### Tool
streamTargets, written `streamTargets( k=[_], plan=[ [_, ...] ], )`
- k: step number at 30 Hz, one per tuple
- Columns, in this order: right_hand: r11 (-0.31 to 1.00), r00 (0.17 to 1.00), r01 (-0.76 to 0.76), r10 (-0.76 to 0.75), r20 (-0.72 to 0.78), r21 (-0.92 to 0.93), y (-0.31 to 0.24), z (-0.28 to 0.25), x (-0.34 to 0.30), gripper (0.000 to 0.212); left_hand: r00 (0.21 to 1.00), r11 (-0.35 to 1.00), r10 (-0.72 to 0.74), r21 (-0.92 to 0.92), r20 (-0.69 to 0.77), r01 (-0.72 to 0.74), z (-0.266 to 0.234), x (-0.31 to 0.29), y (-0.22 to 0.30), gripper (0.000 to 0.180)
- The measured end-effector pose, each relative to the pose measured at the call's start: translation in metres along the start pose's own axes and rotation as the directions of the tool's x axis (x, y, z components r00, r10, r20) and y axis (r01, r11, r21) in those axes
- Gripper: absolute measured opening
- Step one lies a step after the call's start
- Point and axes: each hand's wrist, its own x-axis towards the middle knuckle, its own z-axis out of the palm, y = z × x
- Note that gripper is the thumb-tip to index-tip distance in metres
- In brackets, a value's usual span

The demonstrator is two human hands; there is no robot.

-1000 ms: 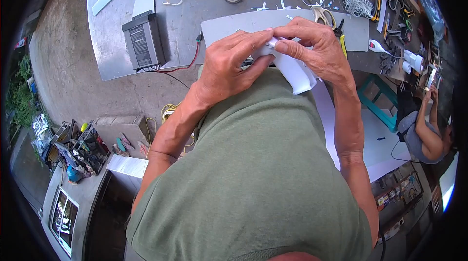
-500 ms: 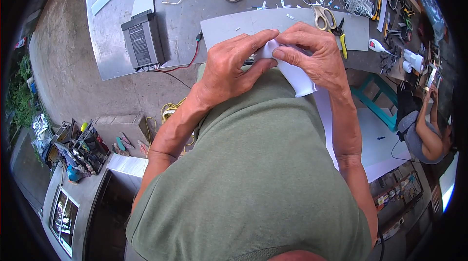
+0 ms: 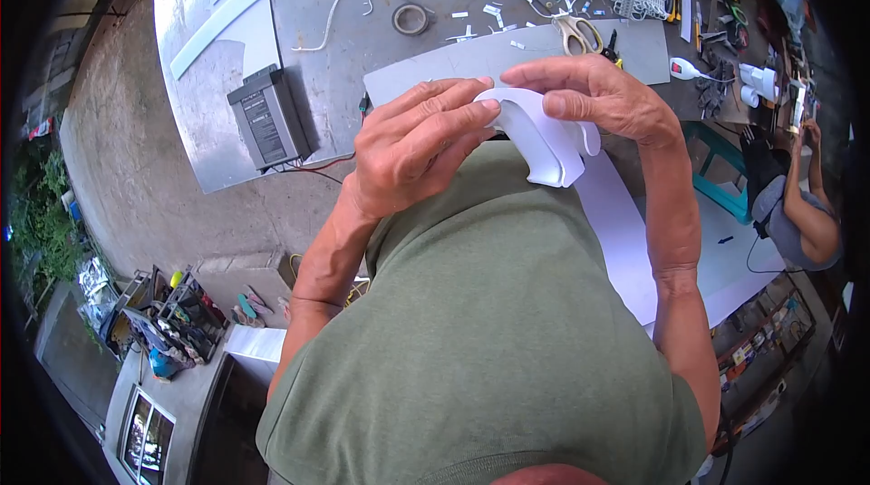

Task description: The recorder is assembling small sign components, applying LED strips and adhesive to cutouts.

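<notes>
Here I have my left fingers pinching a curved white channel, right fingers parted beside it, scissors beyond.

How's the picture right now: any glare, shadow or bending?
In the head view, glare brightens the table at its left end, where its edge bows; shadow darkens it right of the grey box; the corners are black; the white piece looks pale but clearly outlined.
</notes>
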Motion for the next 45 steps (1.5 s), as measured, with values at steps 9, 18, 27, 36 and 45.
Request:
streamTargets(
  k=[9, 18, 27, 36, 45],
  plan=[
    [0.931, 0.940, 0.189, -0.263, -0.218, -0.311, -0.001, 0.023, -0.022, 0.061, 0.965, 0.968, 0.252, -0.027, 0.074, -0.251, 0.002, 0.002, -0.011, 0.051],
    [0.640, 0.745, 0.179, -0.585, -0.322, -0.747, -0.009, 0.058, -0.030, 0.058, 0.921, 0.870, -0.245, -0.350, 0.302, 0.346, 0.001, 0.014, 0.003, 0.090],
    [0.605, 0.724, 0.212, -0.625, -0.292, -0.767, -0.002, 0.068, -0.030, 0.055, 0.946, 0.889, -0.235, -0.345, 0.222, 0.302, 0.009, 0.002, -0.004, 0.064],
    [0.673, 0.764, 0.252, -0.579, -0.284, -0.695, -0.001, 0.072, -0.038, 0.055, 0.930, 0.812, -0.280, -0.457, 0.240, 0.363, 0.009, -0.008, -0.001, 0.065],
    [0.642, 0.736, 0.256, -0.614, -0.284, -0.722, 0.002, 0.078, -0.039, 0.053, 0.911, 0.788, -0.249, -0.478, 0.329, 0.388, 0.004, -0.010, 0.000, 0.065]
  ],
)
